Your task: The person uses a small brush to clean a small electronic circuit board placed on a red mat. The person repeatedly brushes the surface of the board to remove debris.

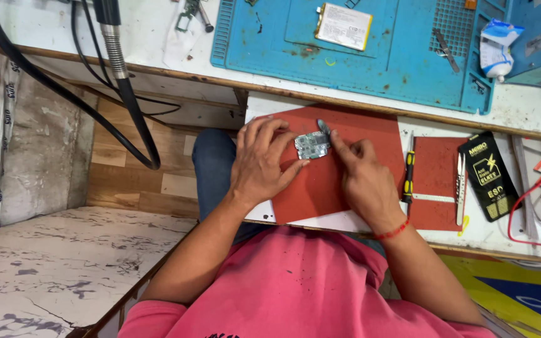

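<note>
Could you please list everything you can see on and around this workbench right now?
circuit board: one, silver-grey, on the red mat, held in the left hand's grip
red mat: one, red, on the pull-out shelf
thin tool: one, grey, against the board, under the right hand's fingers
screwdriver: one, yellow and black, right of the red mat
tweezers: one pair, silver, on a smaller red pad
black packet: one, black with yellow, far right
blue work mat: one, blue, on the upper bench
flat battery: one, white, on the blue mat
tube: one, white and blue, on the blue mat's right edge
black hoses: several, black, hanging at left
left hand: one, steadying the board
right hand: one, red thread at the wrist, pressing the tool
</note>
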